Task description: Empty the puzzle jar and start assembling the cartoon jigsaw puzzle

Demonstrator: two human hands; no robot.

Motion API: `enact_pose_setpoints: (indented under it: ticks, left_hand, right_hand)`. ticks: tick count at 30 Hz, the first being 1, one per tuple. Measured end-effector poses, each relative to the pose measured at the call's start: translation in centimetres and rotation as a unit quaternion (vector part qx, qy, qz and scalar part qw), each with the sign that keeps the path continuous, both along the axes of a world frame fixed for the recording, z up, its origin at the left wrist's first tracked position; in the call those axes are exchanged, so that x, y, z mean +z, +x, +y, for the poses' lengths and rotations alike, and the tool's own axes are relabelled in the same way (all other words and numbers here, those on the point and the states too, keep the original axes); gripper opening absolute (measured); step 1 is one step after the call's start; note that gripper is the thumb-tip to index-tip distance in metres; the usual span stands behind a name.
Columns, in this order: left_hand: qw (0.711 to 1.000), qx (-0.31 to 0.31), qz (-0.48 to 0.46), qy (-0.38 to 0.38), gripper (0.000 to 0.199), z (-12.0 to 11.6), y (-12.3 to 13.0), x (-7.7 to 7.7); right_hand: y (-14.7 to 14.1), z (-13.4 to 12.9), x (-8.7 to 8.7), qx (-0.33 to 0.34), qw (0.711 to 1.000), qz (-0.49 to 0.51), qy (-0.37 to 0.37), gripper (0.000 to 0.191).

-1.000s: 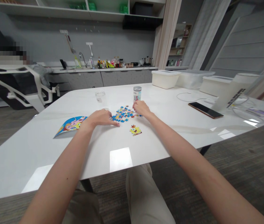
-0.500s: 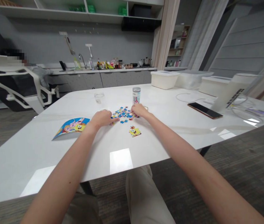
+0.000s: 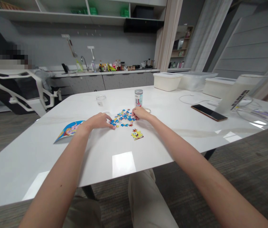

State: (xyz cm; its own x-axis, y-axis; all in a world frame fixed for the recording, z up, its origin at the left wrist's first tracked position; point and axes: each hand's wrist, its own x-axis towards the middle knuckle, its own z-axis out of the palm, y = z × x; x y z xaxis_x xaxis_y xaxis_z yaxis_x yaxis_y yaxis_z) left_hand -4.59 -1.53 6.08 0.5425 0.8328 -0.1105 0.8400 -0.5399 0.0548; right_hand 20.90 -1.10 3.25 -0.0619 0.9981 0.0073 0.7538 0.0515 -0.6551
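Observation:
Several blue and multicoloured puzzle pieces (image 3: 124,118) lie in a loose pile on the white table (image 3: 96,167). At the pile's left edge is my left hand (image 3: 100,121), thumb and fingers apart, touching the outer pieces. My right hand (image 3: 139,113) rests at the right side of the pile with its fingers closed; what they hold, if anything, is too small to tell. Nearer the front edge sits a joined yellow cartoon section (image 3: 137,135). A curved picture sheet (image 3: 67,130) is partly covered by my left forearm.
Behind the pile stand a lidded cylinder (image 3: 138,98) and a clear jar (image 3: 101,100). To the right are a phone (image 3: 209,113), cables, a pale upright container (image 3: 240,93) and white boxes (image 3: 167,81). A person sits beyond the table at left.
My left hand has moved slightly left and its fingers have spread, uncovering more pieces. My right hand has shifted slightly left and down. Some pieces in the pile have been spread about.

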Motion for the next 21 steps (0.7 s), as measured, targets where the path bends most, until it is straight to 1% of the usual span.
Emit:
enact_pose_setpoints:
  ticks: [3,8,11,16,21]
  left_hand:
    - [1.000,-0.021,0.005,0.012,0.068,-0.1,0.5,0.0]
    - [0.999,-0.040,0.009,0.012,0.060,-0.3,0.8,0.3]
    - [0.999,-0.033,0.011,0.021,0.059,-0.4,1.1,0.2]
    - [0.999,-0.009,-0.003,0.048,0.060,-0.4,1.9,-0.3]
    - [0.997,-0.016,0.010,0.071,0.059,-0.7,2.9,-0.9]
  right_hand:
    - [-0.4,0.2,-0.2,0.027,0.999,0.007,0.017,0.023]
    - [-0.3,0.1,0.0,0.020,0.999,0.000,0.034,0.026]
    - [-0.4,-0.4,0.3,0.029,0.999,-0.006,0.045,0.028]
    - [-0.8,-0.9,0.5,0.065,0.997,-0.007,0.046,0.029]
    - [-0.9,-0.8,0.5,0.070,0.996,-0.031,0.050,0.029]
